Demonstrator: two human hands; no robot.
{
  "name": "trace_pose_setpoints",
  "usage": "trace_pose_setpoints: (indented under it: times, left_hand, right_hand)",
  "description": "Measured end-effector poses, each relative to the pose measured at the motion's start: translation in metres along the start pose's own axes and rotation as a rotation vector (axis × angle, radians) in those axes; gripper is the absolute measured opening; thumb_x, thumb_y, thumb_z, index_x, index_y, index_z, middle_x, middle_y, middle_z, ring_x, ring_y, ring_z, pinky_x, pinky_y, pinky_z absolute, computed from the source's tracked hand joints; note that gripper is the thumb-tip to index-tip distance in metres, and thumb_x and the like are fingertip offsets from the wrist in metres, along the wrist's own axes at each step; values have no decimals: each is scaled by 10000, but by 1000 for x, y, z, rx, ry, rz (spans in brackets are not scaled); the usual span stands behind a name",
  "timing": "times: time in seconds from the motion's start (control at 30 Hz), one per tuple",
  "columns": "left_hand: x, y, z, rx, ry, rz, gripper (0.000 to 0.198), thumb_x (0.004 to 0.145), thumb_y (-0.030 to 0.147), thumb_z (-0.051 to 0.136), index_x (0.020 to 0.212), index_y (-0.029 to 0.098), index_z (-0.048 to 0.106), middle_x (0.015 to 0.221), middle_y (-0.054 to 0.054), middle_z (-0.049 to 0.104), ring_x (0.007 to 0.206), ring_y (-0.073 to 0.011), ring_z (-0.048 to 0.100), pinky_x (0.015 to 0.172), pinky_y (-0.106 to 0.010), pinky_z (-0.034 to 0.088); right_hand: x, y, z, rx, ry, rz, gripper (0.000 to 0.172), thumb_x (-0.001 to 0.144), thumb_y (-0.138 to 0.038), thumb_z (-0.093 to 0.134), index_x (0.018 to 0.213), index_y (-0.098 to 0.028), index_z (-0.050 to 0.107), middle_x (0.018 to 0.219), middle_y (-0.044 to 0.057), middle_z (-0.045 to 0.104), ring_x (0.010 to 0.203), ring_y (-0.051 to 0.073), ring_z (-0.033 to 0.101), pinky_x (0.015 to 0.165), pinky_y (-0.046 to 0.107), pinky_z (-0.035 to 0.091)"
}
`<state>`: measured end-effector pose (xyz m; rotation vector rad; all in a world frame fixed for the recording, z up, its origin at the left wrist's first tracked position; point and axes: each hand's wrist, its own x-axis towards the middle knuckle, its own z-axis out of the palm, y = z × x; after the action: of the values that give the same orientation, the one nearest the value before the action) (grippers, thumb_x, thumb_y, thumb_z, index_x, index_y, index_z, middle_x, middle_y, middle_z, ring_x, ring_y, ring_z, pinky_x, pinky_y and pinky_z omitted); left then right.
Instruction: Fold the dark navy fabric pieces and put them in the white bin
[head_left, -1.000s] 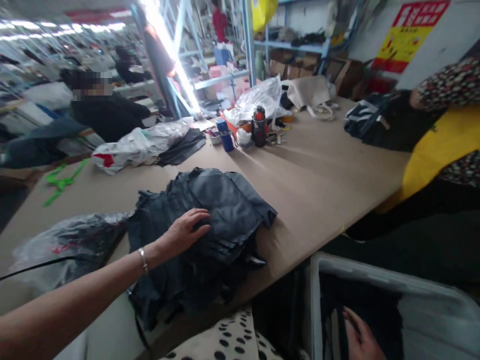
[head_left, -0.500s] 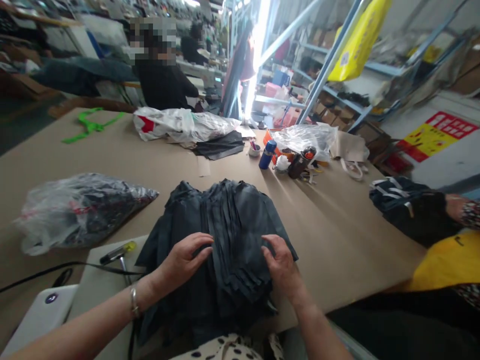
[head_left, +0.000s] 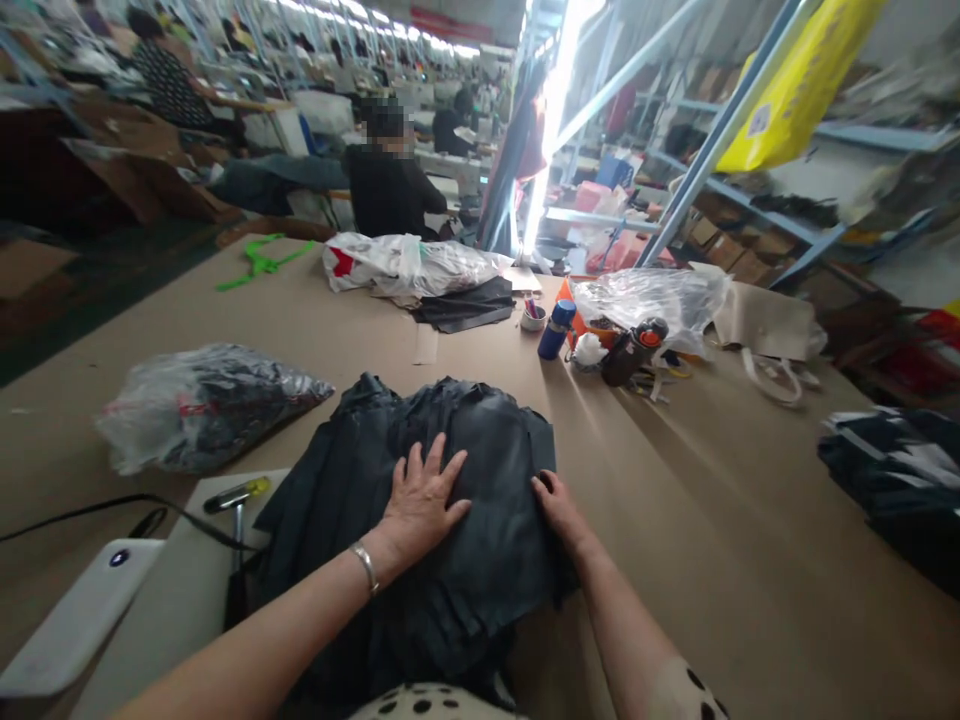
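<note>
A thick layered stack of dark fabric pieces (head_left: 495, 450) lies on the table in front of me. My left hand (head_left: 426, 495) rests flat on top of it, fingers spread. At the stack's right edge my right hand (head_left: 559, 508) has its fingers curled and closed on the border of the dark fabric; the fingertips are partly hidden. To the left, a hammer (head_left: 238, 515) and a yellow-ended tool (head_left: 238, 495) lie on a pale board (head_left: 176, 570).
A clear bag of dark material (head_left: 214, 405) lies left, near a white device (head_left: 79, 615). Further back are a blue bottle (head_left: 556, 332), a dark bottle (head_left: 634, 352) and a white plastic bundle (head_left: 416, 263). Dark folded cloth (head_left: 900, 480) sits right. A person (head_left: 390, 185) sits beyond the table.
My left hand has come down flat onto the fabric, and my right hand has closed at its right edge. The upper layers lie smoother. The view has turned left; the co-worker's hand has left view.
</note>
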<state>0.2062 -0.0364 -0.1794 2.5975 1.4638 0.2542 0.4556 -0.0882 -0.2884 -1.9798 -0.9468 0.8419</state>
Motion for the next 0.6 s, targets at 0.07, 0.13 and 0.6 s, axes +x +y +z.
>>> trace_pose_setpoints:
  times: [0.07, 0.13, 0.6]
  left_hand:
    - [0, -6, 6, -27, 7, -133, 751, 730, 463, 601, 1389, 235, 324, 1484, -163, 201, 1286, -431, 267, 1005, -546, 274]
    - [-3, -10, 8, -70, 6, -246, 842, 703, 500, 614, 1414, 217, 262, 1488, -172, 171, 1286, -429, 267, 1009, -533, 274]
    - [-24, -35, -26, -861, -22, -629, 936, 668, 399, 665, 1413, 81, 195, 1392, -209, 376, 1299, -289, 349, 1069, -396, 278]
  right_hand:
    - [-1, -4, 7, 12, -6, 5, 515, 735, -491, 531, 1096, -132, 605, 1092, 140, 647, 1013, 250, 606, 882, 359, 471]
    - [-10, -8, 9, 12, 42, 16, 566, 787, -490, 439, 1180, -95, 537, 1174, 186, 590, 1093, 272, 557, 929, 412, 435]
    - [-37, -26, 17, 204, -329, 347, 722, 703, -685, 515, 1172, -140, 573, 1177, 144, 613, 1159, 286, 523, 975, 408, 414]
